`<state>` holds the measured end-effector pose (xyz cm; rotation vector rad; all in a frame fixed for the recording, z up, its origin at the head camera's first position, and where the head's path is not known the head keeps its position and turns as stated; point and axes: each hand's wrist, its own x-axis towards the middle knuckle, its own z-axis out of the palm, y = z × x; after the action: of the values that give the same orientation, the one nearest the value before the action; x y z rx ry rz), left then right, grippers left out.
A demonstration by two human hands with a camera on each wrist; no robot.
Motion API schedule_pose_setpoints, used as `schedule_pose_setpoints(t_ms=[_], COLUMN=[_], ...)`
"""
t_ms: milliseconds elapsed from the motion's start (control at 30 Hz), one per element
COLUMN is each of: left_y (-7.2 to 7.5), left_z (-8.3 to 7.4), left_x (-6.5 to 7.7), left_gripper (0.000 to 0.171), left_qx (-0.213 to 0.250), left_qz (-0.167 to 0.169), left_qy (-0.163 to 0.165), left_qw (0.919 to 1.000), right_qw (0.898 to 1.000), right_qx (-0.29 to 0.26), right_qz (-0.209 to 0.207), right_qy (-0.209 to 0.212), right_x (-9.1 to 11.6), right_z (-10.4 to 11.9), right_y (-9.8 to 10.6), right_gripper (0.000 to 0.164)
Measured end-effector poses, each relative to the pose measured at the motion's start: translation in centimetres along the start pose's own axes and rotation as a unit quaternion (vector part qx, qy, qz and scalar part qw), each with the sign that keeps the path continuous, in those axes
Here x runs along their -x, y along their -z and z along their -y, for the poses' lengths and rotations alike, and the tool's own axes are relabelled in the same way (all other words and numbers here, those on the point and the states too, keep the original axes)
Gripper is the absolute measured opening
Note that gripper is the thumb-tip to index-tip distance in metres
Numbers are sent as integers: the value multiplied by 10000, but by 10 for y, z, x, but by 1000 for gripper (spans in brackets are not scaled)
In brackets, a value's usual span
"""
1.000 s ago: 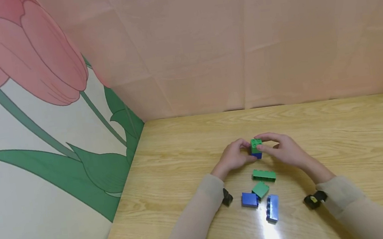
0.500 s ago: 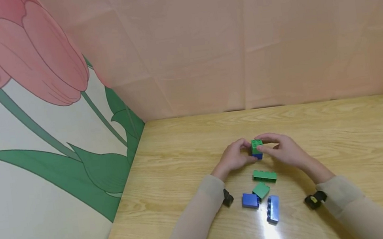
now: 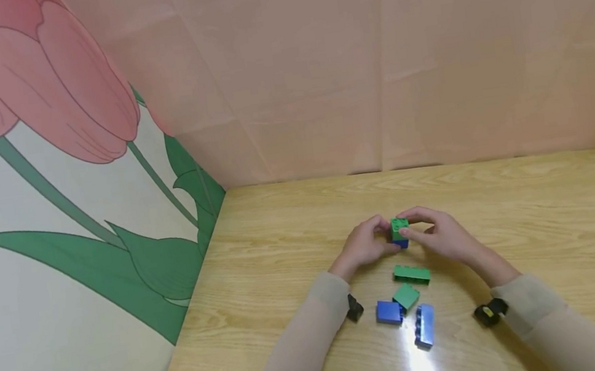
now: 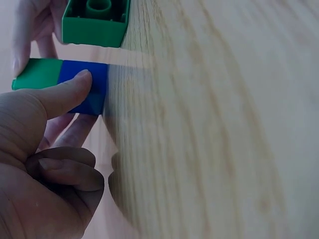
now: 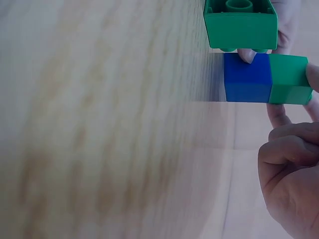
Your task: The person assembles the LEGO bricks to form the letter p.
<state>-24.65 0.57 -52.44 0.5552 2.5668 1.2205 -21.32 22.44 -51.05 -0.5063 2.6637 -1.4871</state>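
- At far left, a white sheet printed with pink tulips and green leaves (image 3: 62, 270); a plain pink cloth backdrop (image 3: 306, 73) meets it and runs behind the tabletop.
- The pale wood-grain tabletop (image 3: 260, 246) carries all the bricks.
- The left beige sleeve (image 3: 304, 333), with a small black wrist device (image 3: 354, 308) beside its cuff.
- The left hand (image 3: 363, 243): thumb pressed on the lower brick of the stack, other fingers on its far side, parted only by the brick's width; the lower fingers curl inward.
- A blue rectangular plastic brick (image 3: 388, 311) lies on its side, studs turned right.
- A green rectangular plastic brick (image 3: 406, 296) sits at a slant just beside it; whether they touch is unclear.
- Beyond these, between both hands, the two-brick stack stands upright: a green studded plastic brick (image 3: 400, 229) on a blue plastic brick (image 3: 402, 244).
- A long green plastic brick (image 3: 411, 274) lies just nearer than the stack, hollow underside towards the person.
- A long blue plastic brick (image 3: 425, 326), glossy with glare, lies nearest, studs leftward.
- The right hand (image 3: 445, 235) pinches the stack's green brick between thumb and fingers.
- The right black wrist device (image 3: 490, 312) and right beige sleeve (image 3: 560, 326).
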Motion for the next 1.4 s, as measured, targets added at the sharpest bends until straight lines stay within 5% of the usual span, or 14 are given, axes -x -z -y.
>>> schedule_pose_setpoints(t_ms=[633,867,1067,1400], left_y=[3,4,3,7], left_z=[6,6,5,3], left_x=[3,4,7,10], left_gripper=[33,37,43,57], left_qx=[-322,-419,-315,-183], left_qz=[-47,-105,-70,-38], left_qy=[26,100,204,62], left_qw=[9995,9990,9993,9998], right_qw=[9999,9999,9996,9993], right_qx=[-156,87,148,206], right_qz=[-17,116,193,190], right_qy=[54,26,-119,-237], right_x=[-4,-3,5,26], right_z=[-3,2,1,4], right_y=[-9,-6,-1,8], right_gripper=[35,48,62,61])
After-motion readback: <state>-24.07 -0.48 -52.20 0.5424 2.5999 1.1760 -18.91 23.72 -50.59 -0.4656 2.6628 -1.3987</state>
